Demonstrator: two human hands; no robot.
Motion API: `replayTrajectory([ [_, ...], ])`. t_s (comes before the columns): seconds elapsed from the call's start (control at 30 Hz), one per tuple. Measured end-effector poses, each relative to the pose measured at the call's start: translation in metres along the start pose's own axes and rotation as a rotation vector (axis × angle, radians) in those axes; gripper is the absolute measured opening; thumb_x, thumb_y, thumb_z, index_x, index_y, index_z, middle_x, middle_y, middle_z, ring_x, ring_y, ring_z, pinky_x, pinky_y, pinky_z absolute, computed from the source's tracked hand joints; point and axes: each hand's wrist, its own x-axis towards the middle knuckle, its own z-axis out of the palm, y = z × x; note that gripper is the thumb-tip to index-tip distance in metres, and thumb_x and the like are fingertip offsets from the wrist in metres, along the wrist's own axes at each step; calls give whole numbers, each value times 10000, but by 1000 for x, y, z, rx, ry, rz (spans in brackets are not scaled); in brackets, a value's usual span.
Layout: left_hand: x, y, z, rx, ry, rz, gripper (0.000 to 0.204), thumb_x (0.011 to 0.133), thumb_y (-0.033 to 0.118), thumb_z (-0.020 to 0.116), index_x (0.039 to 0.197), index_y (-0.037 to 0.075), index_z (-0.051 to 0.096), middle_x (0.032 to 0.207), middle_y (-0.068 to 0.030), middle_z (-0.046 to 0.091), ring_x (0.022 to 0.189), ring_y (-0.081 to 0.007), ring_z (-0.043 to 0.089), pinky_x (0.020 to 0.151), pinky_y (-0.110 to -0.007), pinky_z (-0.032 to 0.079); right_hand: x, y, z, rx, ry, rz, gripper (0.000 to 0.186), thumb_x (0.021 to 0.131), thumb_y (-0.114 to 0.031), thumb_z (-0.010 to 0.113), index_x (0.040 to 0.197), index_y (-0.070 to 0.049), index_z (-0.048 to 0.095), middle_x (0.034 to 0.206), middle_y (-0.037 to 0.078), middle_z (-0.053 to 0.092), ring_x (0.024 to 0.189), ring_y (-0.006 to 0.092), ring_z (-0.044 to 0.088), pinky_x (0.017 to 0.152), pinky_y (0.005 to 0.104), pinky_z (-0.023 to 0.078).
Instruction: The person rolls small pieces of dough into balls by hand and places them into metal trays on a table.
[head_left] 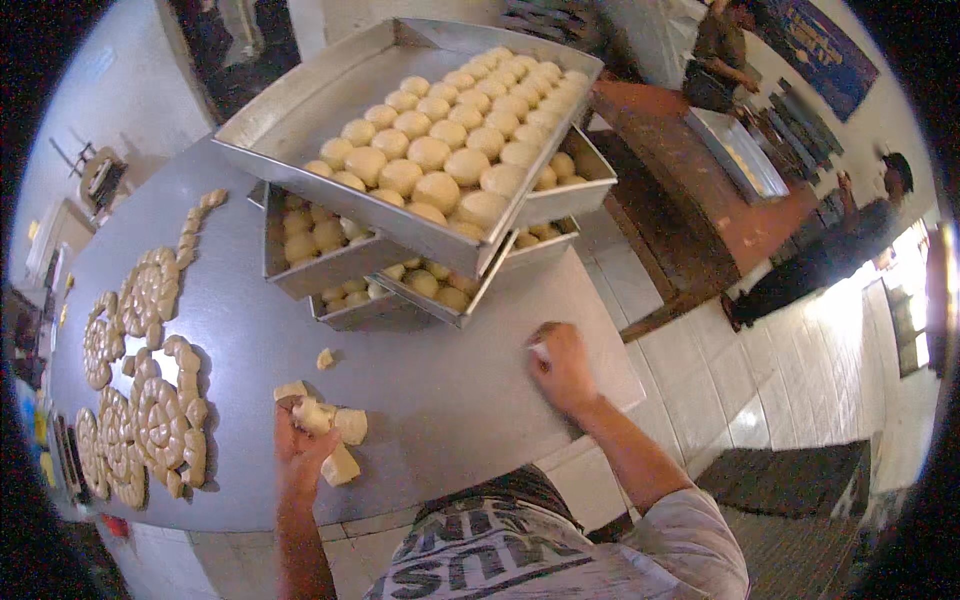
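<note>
Dough-ball shaping: left hand [300, 440] fingers grip dough pieces [335, 430]; right hand [562, 368] cupped closed, rolling a piece on table [440, 390]; next, likely tray [300, 120] placement.

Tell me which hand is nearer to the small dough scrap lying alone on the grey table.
Left. The left hand, among dough pieces, lies just below the scrap. The right hand is farther off to the scrap's right, on the table.

You have 1 view, from your head, tilted steeply down and close over the grey table [450, 390], your forearms entering from the lower edge; the fisheye bends the table's edges and pulls in the tiled floor [800, 380] at your right
</note>
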Motion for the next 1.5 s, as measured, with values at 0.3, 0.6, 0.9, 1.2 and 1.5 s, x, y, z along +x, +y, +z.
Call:
replayTrajectory([
  [0.3,24,-24,7,48,303,-73,171,815,40,621,929,86,502,891,6,516,811,-89,506,694,-245,448,17,24,-55,87,-168,80,328,730,-146,634,1021,-16,555,1027,152,570,979,307,524,875,387,430],
  [0.6,-10,-15,19,-9,383,-54,254,779,34,644,743,107,404,759,30,431,677,-73,399,580,-254,351,300,-59,-208,1353,508,-258,298,809,-83,558,1101,-37,520,1043,51,566,979,155,532,836,275,431],
  [0.9,-41,-1,18,-136,326,-10,178,812,62,600,943,74,481,935,-36,510,873,-140,515,766,-284,433,405,-82,-152,329,381,-331,233,855,-215,555,907,5,613,848,181,643,791,266,632,714,326,488],
  [1.2,-32,-14,57,313,-555,-37,312,918,197,483,1187,40,500,1227,-112,522,1145,-254,491,973,-380,384,58,-146,-53,690,-507,-528,381,798,-67,597,1172,-36,536,1174,149,547,1078,307,523,962,403,383],
  [1.5,0,-39,-24,1083,-176,644,316,799,187,622,1094,79,591,1002,-107,584,1183,-308,408,985,-494,312,5,-54,-5,-325,-73,-194,461,787,-152,587,1216,-30,467,1301,158,405,1209,347,333,994,437,272],
])
